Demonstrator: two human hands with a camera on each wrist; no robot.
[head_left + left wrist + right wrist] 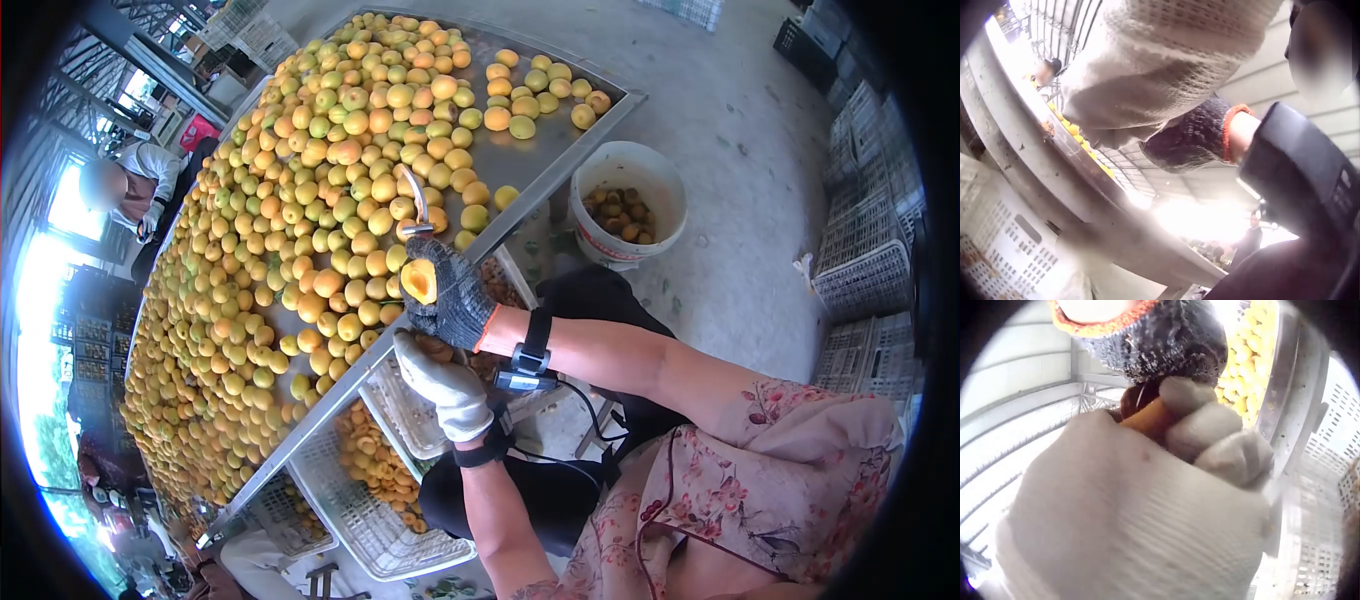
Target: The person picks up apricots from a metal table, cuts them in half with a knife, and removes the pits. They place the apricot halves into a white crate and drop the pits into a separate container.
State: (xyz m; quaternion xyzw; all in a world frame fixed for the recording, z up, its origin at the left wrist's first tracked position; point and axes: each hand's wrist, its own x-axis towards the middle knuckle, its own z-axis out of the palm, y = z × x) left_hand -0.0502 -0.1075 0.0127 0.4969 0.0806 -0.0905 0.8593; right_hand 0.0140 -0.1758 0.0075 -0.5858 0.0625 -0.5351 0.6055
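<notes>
My right hand (455, 300), in a dark glove with an orange cuff, holds a halved fruit (420, 282), its orange cut face showing, above the metal table's edge. A curved metal tool (417, 200) sticks out past its fingers; its other end is hidden. Just below, my left hand (440, 385) wears a white glove. The right wrist view shows the left hand's fingers (1200, 428) curled round an orange piece (1150, 420), partly covered, with a dark glove (1166, 344) close above. In the left wrist view the white glove (1166, 62) overlaps the dark one (1191, 137).
Many yellow-orange fruits (300, 200) cover the metal table (600, 130). A white bucket (665, 190) with dark pieces inside stands right of it. White crates (350, 520) sit below the near edge, one beside a heap of orange pieces (380, 460). Another person (150, 175) is across the table.
</notes>
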